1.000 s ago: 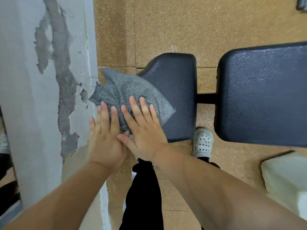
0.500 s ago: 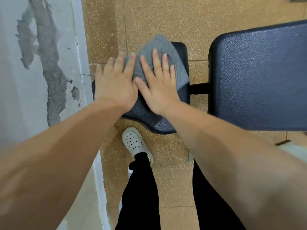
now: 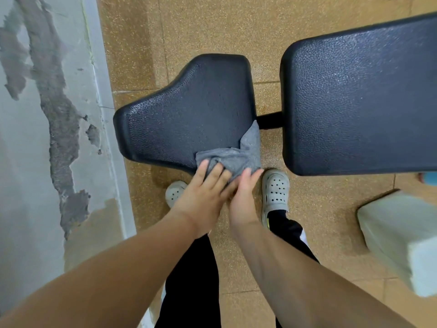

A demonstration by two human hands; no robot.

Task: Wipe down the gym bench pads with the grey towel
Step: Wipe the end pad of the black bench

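Observation:
The small black seat pad of the gym bench lies below me, with the larger black back pad to its right across a narrow gap. The grey towel is bunched at the seat pad's near right corner and hangs partly over the edge. My left hand lies on the towel's near left part with fingers spread. Beside it, my right hand grips the towel's near right edge, fingers curled around it. Both hands touch each other.
A peeling grey wall runs along the left. The floor is tan speckled tile. My feet in light perforated clogs stand just under the seat pad's near edge. A pale box-like object sits at lower right.
Both hands have pulled the towel from the far end of the seat pad back to its near right corner, and the towel is now bunched rather than spread flat.

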